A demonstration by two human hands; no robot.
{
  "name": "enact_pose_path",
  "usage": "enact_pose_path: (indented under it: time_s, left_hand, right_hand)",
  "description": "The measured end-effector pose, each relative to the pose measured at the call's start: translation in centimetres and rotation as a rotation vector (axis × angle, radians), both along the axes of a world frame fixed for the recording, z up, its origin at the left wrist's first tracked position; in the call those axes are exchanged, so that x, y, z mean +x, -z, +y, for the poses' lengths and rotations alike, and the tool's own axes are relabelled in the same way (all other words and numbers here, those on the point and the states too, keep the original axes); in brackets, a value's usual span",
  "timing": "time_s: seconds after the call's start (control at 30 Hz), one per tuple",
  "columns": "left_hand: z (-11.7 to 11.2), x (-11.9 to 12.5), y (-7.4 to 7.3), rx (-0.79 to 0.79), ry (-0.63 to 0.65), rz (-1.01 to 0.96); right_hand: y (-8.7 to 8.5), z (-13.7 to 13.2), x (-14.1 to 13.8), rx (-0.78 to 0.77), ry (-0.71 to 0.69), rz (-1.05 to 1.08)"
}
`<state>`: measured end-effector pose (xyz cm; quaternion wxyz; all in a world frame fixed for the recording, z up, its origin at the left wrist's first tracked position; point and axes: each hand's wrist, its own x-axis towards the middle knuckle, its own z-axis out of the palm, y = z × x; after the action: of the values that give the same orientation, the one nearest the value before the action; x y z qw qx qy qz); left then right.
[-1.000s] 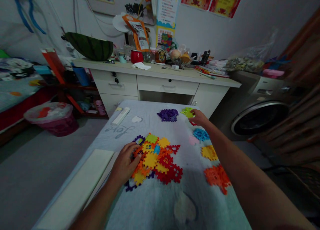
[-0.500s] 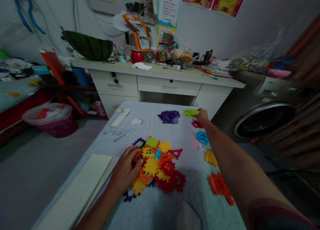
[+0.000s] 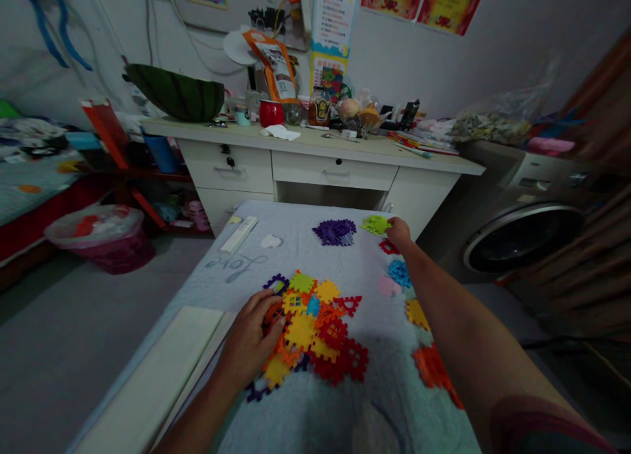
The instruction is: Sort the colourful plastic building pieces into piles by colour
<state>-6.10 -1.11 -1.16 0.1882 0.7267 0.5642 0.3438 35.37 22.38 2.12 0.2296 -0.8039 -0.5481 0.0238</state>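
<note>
Pile of pieces (image 3: 300,331): touched with left hand (image 3: 250,336), thumb wide of fingers. Touched green pieces (image 3: 376,225) near purple pieces (image 3: 334,232) with right hand (image 3: 399,232); couldn't tell finger grip.

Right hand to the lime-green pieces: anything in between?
Nothing visible. The right hand is at the right edge of the lime-green pieces. The purple pile lies left of them; the red piece, nearer the camera.
</note>
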Motion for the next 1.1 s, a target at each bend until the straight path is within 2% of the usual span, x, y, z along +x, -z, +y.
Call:
enact_pose_path:
  time_s: [0.13,0.27,0.53,0.77,0.9,0.97,1.03,1.1]
  left_hand:
    - [-0.1,0.0,0.0,0.014,-0.004,-0.003]
    - [-0.1,-0.1,0.1,0.021,0.004,0.000]
    - [-0.1,-0.2,0.4,0.008,0.008,0.009]
    - [-0.1,-0.1,0.0,0.026,0.008,-0.011]
    - [-0.1,-0.1,-0.1,0.034,0.002,-0.027]
    - [-0.1,-0.1,-0.1,0.038,0.009,-0.029]
    - [-0.1,-0.1,0.0,0.035,0.014,-0.030]
    - [-0.1,-0.1,0.0,0.029,0.015,-0.035]
  right_hand:
    - [-1.0,-1.0,0.7,-0.017,-0.014,-0.004]
    - [-1.7,-2.1,1.4,-0.100,-0.059,-0.013]
    - [-1.5,-3.9,1.2,-0.275,-0.203,-0.029]
    - [-2.5,-5.5,0.5,-0.188,-0.232,-0.014]
    - [-3.4,-6.8,-1.8,-0.098,-0.253,0.026]
    - [-3.7,-8.2,-4.1,-0.067,-0.350,0.080]
    - [-3.9,-10.2,-7.1,-0.065,-0.598,0.207]
    - [-4.1,-12.5,-10.2,-0.183,-0.835,0.272]
